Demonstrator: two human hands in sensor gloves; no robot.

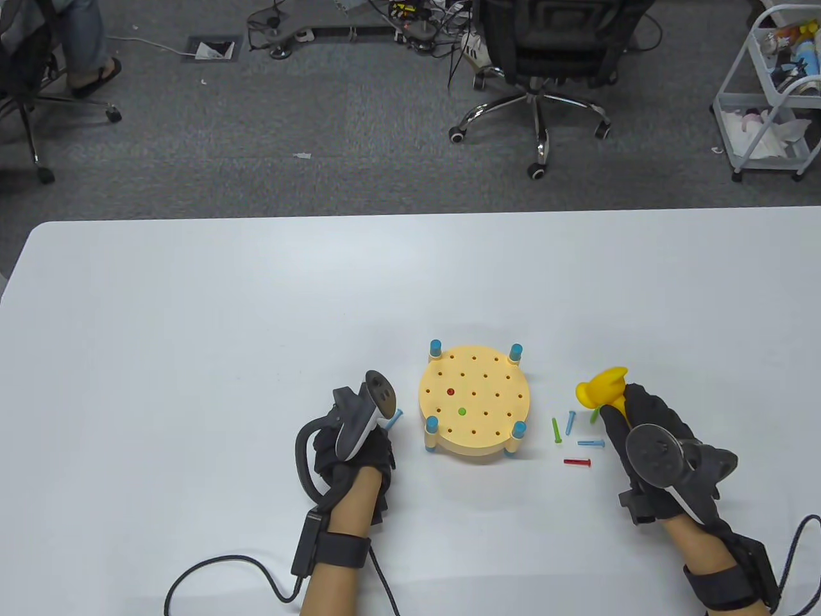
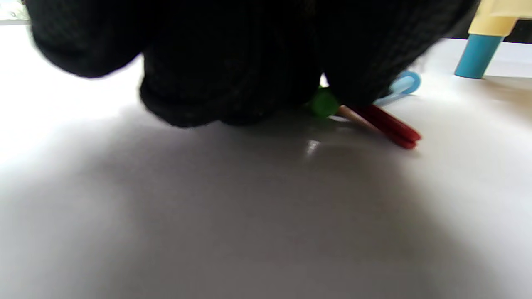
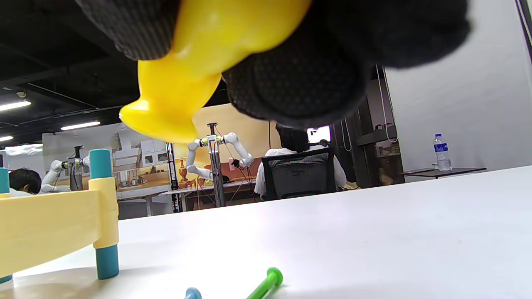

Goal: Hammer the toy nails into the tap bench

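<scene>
The round yellow tap bench [image 1: 494, 420] stands on blue legs at the table's middle, with a red nail [image 1: 450, 391] and a green nail [image 1: 462, 410] set in its holes. My left hand [image 1: 383, 437] lies curled on the table left of the bench. In the left wrist view its fingers [image 2: 232, 74] close over a bunch of toy nails: a green head [image 2: 324, 104], a red shaft [image 2: 390, 124] and a blue one [image 2: 405, 83]. My right hand [image 1: 625, 417] grips the yellow toy hammer [image 1: 603, 387] right of the bench, head [image 3: 166, 108] off the table.
Loose nails lie between bench and right hand: green [image 1: 555, 430], blue [image 1: 569, 422], blue [image 1: 591, 443] and red [image 1: 577, 461]. A bench leg [image 3: 106, 257] stands left in the right wrist view. An office chair [image 1: 539, 58] and a cart [image 1: 770, 96] stand beyond the table.
</scene>
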